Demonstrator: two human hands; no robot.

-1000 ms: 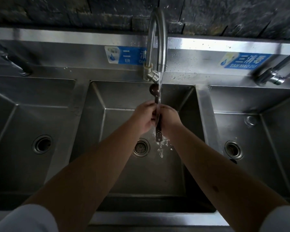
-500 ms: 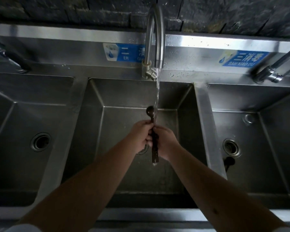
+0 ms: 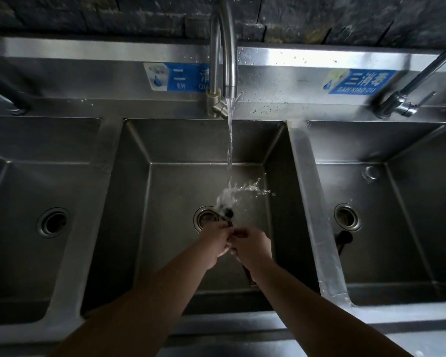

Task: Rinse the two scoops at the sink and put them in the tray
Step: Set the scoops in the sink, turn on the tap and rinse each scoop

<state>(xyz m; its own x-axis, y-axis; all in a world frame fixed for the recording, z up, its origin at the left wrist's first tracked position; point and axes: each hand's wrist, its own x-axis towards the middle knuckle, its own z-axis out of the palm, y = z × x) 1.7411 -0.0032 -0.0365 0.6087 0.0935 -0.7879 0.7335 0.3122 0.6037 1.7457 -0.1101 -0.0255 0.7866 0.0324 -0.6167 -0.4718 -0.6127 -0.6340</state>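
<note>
Over the middle sink basin (image 3: 165,181) my left hand (image 3: 214,244) and my right hand (image 3: 252,247) both grip one dark brown scoop (image 3: 227,215). Its bowl points away from me and sits right under the running water, which splashes off it. The handle end (image 3: 250,278) pokes out below my right wrist. A second dark scoop (image 3: 343,242) lies on the floor of the right basin, next to its drain. No tray is in view.
The gooseneck faucet (image 3: 223,47) runs a steady stream into the middle basin. Drains sit in the left (image 3: 52,222), middle (image 3: 205,217) and right (image 3: 347,216) basins. Another tap (image 3: 402,104) stands at the back right. Blue labels mark the backsplash.
Both hands have dropped lower into the basin and toward me with the scoop. The stream now hits the scoop's bowl and sprays to the right, instead of running down the handle.
</note>
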